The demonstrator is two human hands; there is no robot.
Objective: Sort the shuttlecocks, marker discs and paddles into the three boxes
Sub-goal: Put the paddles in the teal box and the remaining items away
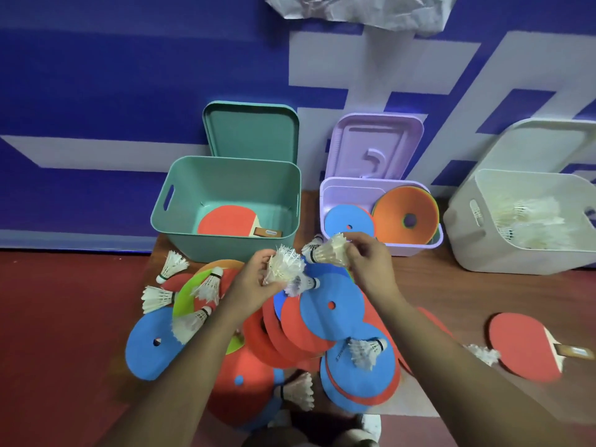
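Note:
My left hand [254,282] grips a bunch of white shuttlecocks [285,267] above the pile. My right hand [364,259] pinches another shuttlecock [329,251] just in front of the purple box [416,248]. Below lie overlapping blue and red marker discs [332,304], with several loose shuttlecocks [161,296] at the left. The green box [180,201] holds one red paddle [225,222]. Marker discs, orange [403,211] and blue, stand in the purple box. The white box [467,240] on the right holds shuttlecocks [529,221]. A red paddle [522,346] lies on the floor at the right.
All three box lids lean against the blue and white wall [96,108] behind: green lid [251,130], purple lid [374,146], white lid [548,143]. Crumpled grey sheet [354,11] hangs at the top. My shoes [367,427] show at the bottom edge. Red floor lies at the left.

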